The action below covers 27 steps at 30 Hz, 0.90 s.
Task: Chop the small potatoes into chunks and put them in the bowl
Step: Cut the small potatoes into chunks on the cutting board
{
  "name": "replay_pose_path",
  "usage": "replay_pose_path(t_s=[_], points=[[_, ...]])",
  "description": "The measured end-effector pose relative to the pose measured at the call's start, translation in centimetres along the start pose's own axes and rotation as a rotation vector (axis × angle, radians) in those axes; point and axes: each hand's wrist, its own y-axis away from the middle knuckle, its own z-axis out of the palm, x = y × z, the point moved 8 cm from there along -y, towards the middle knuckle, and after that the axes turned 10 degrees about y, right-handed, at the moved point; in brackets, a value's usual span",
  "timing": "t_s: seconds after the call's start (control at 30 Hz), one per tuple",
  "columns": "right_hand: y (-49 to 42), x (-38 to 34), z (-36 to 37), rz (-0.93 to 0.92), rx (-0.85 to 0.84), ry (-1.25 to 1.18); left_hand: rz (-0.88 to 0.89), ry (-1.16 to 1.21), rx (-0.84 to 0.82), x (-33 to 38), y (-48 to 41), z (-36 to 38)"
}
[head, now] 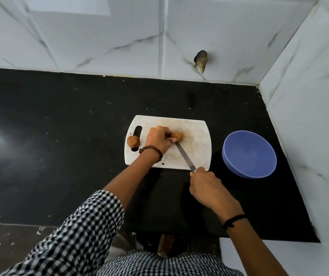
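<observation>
- Looking down in the head view, a white cutting board (pixel 196 150) lies on a black counter (pixel 60 136), near the right corner where the tiled walls (pixel 100 36) meet; the counter runs on wide to the left.
- A blue bowl (pixel 249 156) stands just right of the board without touching it, its inside showing blue down to the bottom.
- The left hand (pixel 157 140) curls its fingers round a small potato (pixel 179 136) at mid-board.
- The right hand (pixel 205 184) grips a knife (pixel 184 156) at the board's near edge, with the blade tip against that potato.
- A second potato (pixel 133 141) sits whole over the board's handle slot.
- A broken hole (pixel 200 60) marks the back wall.
</observation>
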Motion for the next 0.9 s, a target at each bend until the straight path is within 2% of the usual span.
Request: replay_pose_path(t_s=[0.17, 0.37, 0.6, 0.9], points=[[0.9, 0.8, -0.4, -0.047, 0.025, -0.065, 0.014, 0.019, -0.025, -0.3, 0.4, 0.0], [0.9, 1.0, -0.2, -0.061, 0.072, -0.18, 0.075, 0.012, 0.039, -1.3, 1.3, -1.5], [-0.4, 0.9, -0.6, -0.068, 0.118, -0.223, 0.021, 0.038, 0.102, -2.5, 2.1, -3.7], [-3.3, -2.2, -3.8, -0.112, 0.286, -0.258, 0.037, 0.078, -0.005, -3.8, 2.4, -2.3]])
